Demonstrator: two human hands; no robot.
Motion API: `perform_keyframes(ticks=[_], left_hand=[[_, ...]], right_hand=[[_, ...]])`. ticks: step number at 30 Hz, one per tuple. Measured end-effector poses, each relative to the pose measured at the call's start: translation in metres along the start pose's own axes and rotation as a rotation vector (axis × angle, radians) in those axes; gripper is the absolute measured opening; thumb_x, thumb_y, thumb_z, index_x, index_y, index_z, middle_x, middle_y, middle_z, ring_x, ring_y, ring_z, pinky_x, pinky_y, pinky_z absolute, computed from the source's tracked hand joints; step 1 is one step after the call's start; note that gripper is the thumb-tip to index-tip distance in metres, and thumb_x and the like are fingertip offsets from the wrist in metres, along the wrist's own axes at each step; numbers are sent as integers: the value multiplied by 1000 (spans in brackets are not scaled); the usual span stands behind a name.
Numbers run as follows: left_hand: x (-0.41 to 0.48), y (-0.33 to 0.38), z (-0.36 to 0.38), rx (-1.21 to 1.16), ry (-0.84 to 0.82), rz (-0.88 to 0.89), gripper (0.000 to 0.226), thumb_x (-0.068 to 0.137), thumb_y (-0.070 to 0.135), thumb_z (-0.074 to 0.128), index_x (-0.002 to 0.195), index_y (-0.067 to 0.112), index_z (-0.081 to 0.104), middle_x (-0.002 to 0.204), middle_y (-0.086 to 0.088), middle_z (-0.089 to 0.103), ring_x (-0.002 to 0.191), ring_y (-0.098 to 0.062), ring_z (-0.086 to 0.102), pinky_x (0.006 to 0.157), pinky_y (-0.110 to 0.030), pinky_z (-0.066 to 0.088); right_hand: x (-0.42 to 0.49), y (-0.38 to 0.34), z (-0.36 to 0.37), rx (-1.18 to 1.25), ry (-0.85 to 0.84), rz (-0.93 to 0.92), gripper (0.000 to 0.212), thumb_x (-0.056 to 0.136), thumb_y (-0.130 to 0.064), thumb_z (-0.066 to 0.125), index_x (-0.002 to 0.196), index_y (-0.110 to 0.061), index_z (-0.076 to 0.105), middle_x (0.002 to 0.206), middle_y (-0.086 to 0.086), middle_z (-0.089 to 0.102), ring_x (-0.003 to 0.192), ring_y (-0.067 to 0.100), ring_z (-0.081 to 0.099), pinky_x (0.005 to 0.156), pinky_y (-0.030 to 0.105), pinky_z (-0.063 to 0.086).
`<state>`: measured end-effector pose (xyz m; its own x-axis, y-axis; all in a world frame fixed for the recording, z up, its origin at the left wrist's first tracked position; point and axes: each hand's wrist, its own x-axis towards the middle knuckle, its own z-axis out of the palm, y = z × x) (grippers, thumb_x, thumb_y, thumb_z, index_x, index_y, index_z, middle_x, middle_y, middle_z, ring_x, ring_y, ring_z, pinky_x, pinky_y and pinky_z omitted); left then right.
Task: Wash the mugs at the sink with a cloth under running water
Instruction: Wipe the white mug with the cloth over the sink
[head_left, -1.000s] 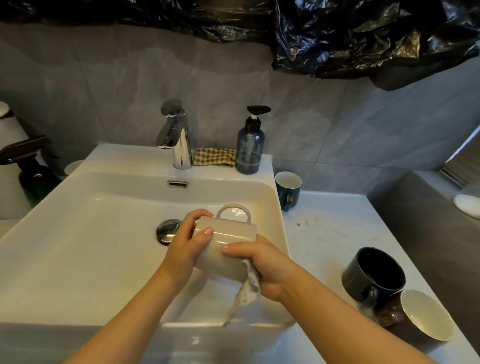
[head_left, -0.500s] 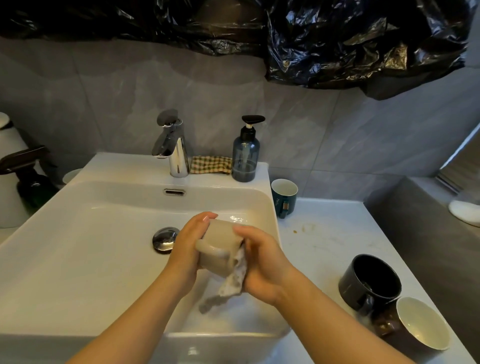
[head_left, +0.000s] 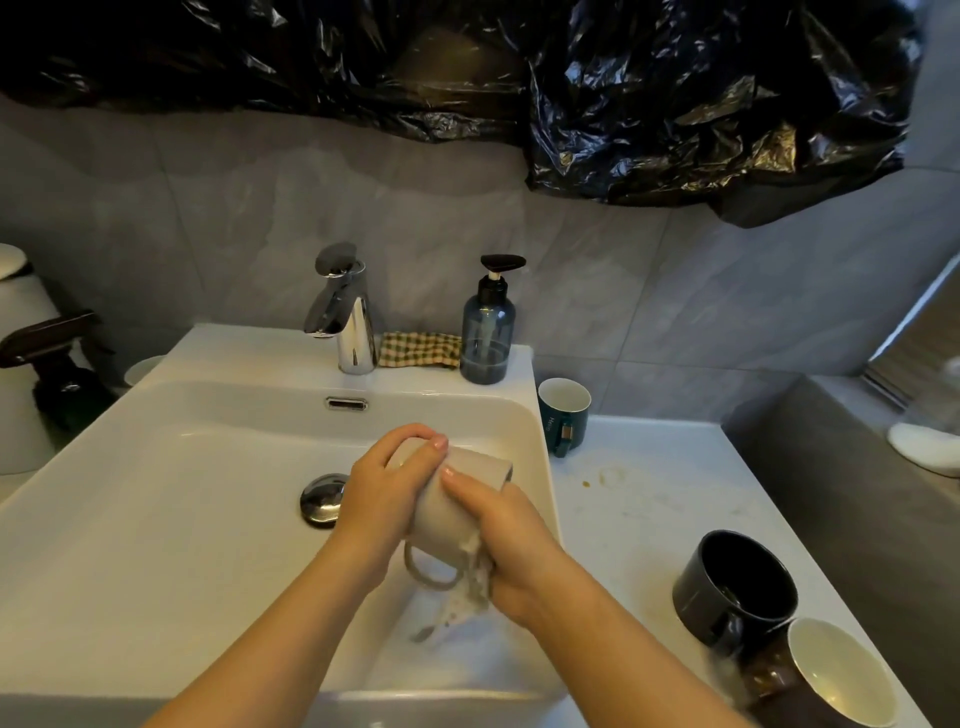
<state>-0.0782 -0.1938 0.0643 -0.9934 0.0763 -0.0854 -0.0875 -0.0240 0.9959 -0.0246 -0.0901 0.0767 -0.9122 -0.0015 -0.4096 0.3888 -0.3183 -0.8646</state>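
A beige mug (head_left: 451, 499) is held over the right half of the white sink (head_left: 156, 499), tilted, with its handle pointing down toward me. My left hand (head_left: 376, 499) grips its far end, fingers curled over the top. My right hand (head_left: 511, 540) presses a pale wet cloth (head_left: 470, 592) against the mug's side and holds it there; the cloth's tail hangs below. The chrome tap (head_left: 345, 312) stands behind, and no water stream is visible.
On the counter to the right stand a dark green mug (head_left: 563, 413), a black mug (head_left: 737, 587) and a brown mug with a white inside (head_left: 826, 680). A checked cloth (head_left: 420, 349) and a blue soap dispenser (head_left: 487, 327) sit on the sink's back ledge. The drain plug (head_left: 322, 500) lies left of my hands.
The mug has been turned in my hands: its handle, up a second ago, now points down. My right hand with the cloth has slid along the mug's side.
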Motion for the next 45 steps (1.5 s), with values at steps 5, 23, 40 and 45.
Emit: perform_keyframes(ticks=[5,23,40,45], left_hand=[[-3,-7,-10,29,-187,70,20,86,39,59,106,37,57,111,1,58,96,-17,59,67,-22,53],[-3,13,-11,-149,-289,-483,42,86,62,44,108,31,60,109,-14,59,95,-36,62,63,-49,57],[-6,-8,2,-28,-170,-383,24,91,45,49,102,27,61,98,-12,66,85,-31,64,54,-38,55],[-14,-32,-4,143,-230,278,41,71,61,48,107,41,51,102,5,61,83,-1,61,68,-16,49]], right_hand=[[6,-3,-10,72,-30,-63,34,87,-20,63,121,-19,57,109,11,67,99,28,63,82,46,55],[-8,-5,-14,-704,-74,-276,26,85,-23,63,110,-28,55,92,-4,62,79,10,59,70,32,52],[-10,6,-23,59,-200,-65,43,65,-7,58,107,-11,66,100,16,69,93,28,65,79,42,55],[-8,-6,-30,372,-134,44,29,89,-27,55,103,-4,67,94,23,70,82,35,67,82,46,51]])
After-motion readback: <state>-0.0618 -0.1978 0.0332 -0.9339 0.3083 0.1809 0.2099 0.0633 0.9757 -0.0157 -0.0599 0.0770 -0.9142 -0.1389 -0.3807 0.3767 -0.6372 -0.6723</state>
